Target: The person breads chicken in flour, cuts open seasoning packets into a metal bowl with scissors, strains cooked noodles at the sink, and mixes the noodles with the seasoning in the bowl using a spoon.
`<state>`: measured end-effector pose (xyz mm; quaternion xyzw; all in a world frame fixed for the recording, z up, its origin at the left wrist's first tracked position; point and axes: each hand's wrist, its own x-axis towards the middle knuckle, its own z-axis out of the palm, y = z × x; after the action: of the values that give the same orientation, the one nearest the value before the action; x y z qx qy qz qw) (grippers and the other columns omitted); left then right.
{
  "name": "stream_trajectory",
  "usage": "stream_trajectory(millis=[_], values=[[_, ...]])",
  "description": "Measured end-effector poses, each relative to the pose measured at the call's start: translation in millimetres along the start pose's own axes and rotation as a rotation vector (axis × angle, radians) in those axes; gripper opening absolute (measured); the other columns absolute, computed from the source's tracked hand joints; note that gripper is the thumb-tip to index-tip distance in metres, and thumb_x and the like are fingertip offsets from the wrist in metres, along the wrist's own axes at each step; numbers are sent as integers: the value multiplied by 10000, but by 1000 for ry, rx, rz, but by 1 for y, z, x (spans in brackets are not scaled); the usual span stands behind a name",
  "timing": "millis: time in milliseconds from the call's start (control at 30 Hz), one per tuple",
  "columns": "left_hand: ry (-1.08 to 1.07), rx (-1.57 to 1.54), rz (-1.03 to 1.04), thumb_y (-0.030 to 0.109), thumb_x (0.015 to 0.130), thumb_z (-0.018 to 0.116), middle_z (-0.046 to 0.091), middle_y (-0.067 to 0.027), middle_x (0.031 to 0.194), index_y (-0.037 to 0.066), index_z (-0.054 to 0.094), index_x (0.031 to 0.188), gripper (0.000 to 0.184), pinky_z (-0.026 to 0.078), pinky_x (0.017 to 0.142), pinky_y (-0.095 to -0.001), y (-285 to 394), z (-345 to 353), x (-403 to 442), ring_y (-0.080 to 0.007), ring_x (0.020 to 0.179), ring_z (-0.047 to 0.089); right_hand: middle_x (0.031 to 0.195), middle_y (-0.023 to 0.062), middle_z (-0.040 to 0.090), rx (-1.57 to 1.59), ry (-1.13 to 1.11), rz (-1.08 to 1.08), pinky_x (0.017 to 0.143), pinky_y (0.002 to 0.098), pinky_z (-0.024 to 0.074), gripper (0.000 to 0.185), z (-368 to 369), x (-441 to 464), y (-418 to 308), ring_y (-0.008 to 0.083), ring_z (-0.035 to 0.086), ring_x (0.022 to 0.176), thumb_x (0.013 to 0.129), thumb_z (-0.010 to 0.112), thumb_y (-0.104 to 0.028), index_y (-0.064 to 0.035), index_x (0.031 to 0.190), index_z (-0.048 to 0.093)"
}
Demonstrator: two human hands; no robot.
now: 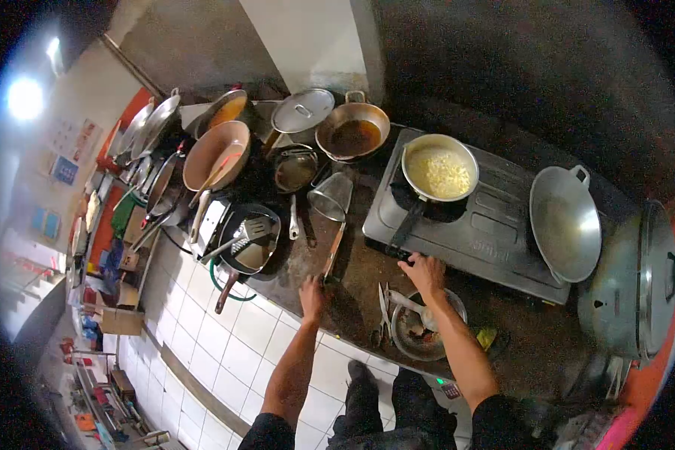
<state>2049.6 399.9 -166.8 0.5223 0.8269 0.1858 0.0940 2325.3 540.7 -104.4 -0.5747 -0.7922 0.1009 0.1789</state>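
My right hand (426, 274) reaches to the front edge of the two-burner gas stove (495, 251), fingers closed on a dark knob (404, 256). Above it, a saucepan (469, 180) with pale yellow chopped pieces in liquid sits on the left burner, its black handle (408, 227) pointing toward me. My left hand (312, 297) is at the counter's front edge with fingers curled, by the end of the wooden handle of a mesh strainer (331, 196). Whether it grips that handle is not clear. Below my right forearm stands a metal bowl (403, 346) with a pestle-like tool (409, 302) in it.
Scissors (383, 315) lie beside the bowl. A wok (562, 225) sits on the stove's right side, near a large lidded pot (622, 285). Left are a frying pan with a spatula (249, 234), a brown pan (216, 154), a small pan (295, 171) and an oily wok (352, 129).
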Motion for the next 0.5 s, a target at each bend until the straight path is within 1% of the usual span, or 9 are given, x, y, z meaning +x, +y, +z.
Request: stream_trajectory(millis=[100, 167, 200, 233, 300, 333, 400, 433, 500], values=[[189, -156, 54, 200, 698, 697, 539, -115, 929, 95, 562, 1057, 397, 406, 738, -438, -2, -20, 2, -349, 863, 527, 584, 121, 609, 77, -36, 53, 532, 404, 476, 356, 4, 0, -5, 303, 593, 553, 787, 622, -397, -44, 777, 661], [249, -108, 101, 112, 737, 658, 538, -103, 861, 59, 553, 1026, 312, 412, 766, -367, 20, -57, -4, -290, 801, 546, 579, 129, 601, 5, 63, 155, 464, 397, 450, 338, 21, -1, -8, 279, 555, 463, 802, 597, -361, -31, 751, 650], [303, -436, 8, 69, 749, 628, 520, -83, 844, 42, 544, 1003, 269, 409, 750, -322, 23, -69, -4, -236, 783, 531, 563, 101, 593, 292, -157, 368, 423, 371, 424, 326, 8, 2, -15, 219, 509, 395, 835, 563, -326, -19, 756, 638], [353, -770, -88, 27, 761, 598, 503, -63, 826, 25, 535, 980, 229, 406, 735, -276, 24, -78, 0, -182, 765, 516, 563, 101, 593, 283, -145, 375, 423, 371, 424, 326, 3, 5, -20, 219, 509, 395, 835, 563, -326, -19, 756, 638], [400, -828, -131, -39, 770, 520, 456, -41, 809, 5, 509, 922, 159, 390, 684, -225, 9, -84, 1, -123, 748, 468, 482, 43, 556, 924, 52, 581, 427, 329, 398, 412, -8, -1, -20, 204, 499, 410, 833, 551, -419, -61, 637, 604], [480, -861, -140, -51, 764, 514, 457, -46, 820, 4, 497, 902, 150, 397, 673, -226, 4, -94, -2, -126, 750, 472, 594, 39, 594, 992, 13, 589, 473, 286, 423, 427, -12, 4, -15, 137, 533, 502, 870, 505, -460, -73, 717, 600], [557, -909, -151, -80, 766, 489, 464, -62, 858, 4, 464, 860, 129, 403, 704, -230, -5, -117, -4, -142, 787, 482, 777, 74, 622, 1629, 75, 947, 554, 292, 456, 410, -58, 17, -58, 145, 569, 634, 875, 492, -487, -87, 876, 580], [539, -908, -169, -80, 766, 489, 464, -62, 858, 4, 464, 860, 129, 403, 704, -230, -3, -129, -7, -142, 787, 482, 777, 74, 622, 1612, 73, 969, 554, 292, 456, 410, -73, 22, -71, 145, 569, 634, 875, 492, -487, -87, 876, 580], [569, -914, -132, -87, 770, 482, 456, -45, 857, 13, 448, 883, 155, 413, 760, -244, 3, -156, 5, -142, 814, 481, 868, 71, 592, 2030, -105, 858, 618, 294, 471, 416, -91, 42, -92, 154, 559, 696, 879, 469, -498, -101, 985, 535]])
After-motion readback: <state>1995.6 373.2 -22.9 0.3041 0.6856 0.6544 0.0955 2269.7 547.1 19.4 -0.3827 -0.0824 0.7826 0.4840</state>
